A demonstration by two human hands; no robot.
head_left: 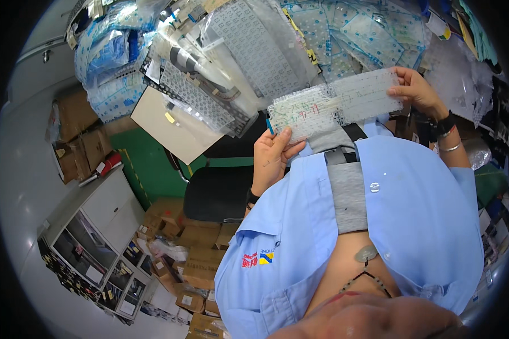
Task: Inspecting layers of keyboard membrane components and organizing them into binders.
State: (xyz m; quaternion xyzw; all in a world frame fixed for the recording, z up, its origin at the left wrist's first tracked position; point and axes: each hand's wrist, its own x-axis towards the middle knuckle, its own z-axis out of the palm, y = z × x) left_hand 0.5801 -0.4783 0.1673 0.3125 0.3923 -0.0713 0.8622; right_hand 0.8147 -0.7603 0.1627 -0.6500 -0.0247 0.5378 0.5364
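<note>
My left hand (273, 153) pinches the lower left corner of a long whitish sheet (367, 97), thumb on top. My right hand (415, 93) grips its right end, thumb over the face. The sheet is held up in front of my chest, slightly tilted, its right end higher. It looks translucent, with jagged edges and a seam or overlap near the middle. Red and green handwriting covers the left part; fainter marks run along the right. I cannot tell whether it is one piece or two. A small blue strip (270, 126) sticks out at its left edge.
Ahead, a work surface is piled with patterned grey sheets (249, 48), clear bags (367, 34) with blue prints and a beige board (175, 124). A black chair (218, 192) stands at the left. Farther left are cardboard boxes (206, 260) and a grey cabinet (96, 226).
</note>
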